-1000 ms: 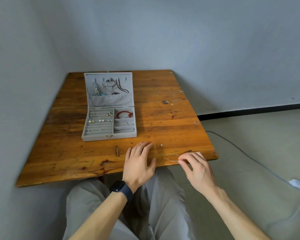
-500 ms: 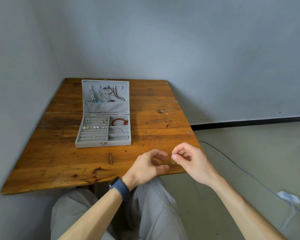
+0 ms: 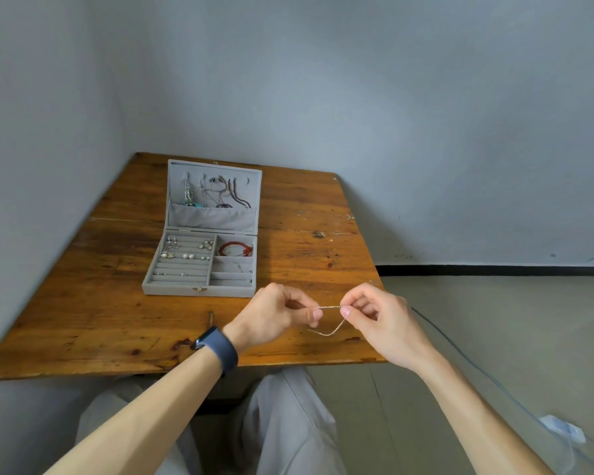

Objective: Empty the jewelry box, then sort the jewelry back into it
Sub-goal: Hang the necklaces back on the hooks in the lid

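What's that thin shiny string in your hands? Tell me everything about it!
It is a thin silvery chain, like fine metal. The left hand and the right hand each pinch it, so a short stretch runs straight between them. The rest sags below in a loose loop. It is held over the near edge of the wooden table, closer to the person than the open jewelry box. No pendant or clasp shows.

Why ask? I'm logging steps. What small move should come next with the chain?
Probably carry the chain toward the open jewelry box: the left hand and right hand both pinch it, slack hanging between, and the box sits ahead.
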Action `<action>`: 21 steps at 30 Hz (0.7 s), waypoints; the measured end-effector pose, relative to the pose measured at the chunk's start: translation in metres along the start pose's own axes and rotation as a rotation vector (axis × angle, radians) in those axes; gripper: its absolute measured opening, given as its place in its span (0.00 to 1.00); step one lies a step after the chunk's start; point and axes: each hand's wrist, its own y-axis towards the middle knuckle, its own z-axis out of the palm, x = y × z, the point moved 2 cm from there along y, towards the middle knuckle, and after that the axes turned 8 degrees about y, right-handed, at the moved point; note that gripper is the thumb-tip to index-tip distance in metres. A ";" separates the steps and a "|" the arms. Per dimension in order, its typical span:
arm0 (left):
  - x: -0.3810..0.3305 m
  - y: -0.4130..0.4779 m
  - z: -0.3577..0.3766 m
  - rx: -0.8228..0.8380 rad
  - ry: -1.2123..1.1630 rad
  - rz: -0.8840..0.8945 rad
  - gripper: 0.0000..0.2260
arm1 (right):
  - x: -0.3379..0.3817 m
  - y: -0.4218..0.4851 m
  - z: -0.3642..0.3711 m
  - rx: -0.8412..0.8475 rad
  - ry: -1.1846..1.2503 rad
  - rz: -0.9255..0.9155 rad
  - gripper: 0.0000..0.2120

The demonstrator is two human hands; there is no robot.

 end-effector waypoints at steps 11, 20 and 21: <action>-0.004 0.062 -0.012 0.025 0.243 -0.077 0.02 | -0.049 0.043 -0.015 -0.163 0.101 0.134 0.04; 0.008 0.181 -0.019 -0.017 0.600 -0.161 0.03 | -0.119 0.128 -0.021 -0.275 0.211 0.321 0.04; 0.010 0.197 -0.019 -0.043 0.637 -0.180 0.03 | -0.126 0.142 -0.023 -0.285 0.197 0.334 0.03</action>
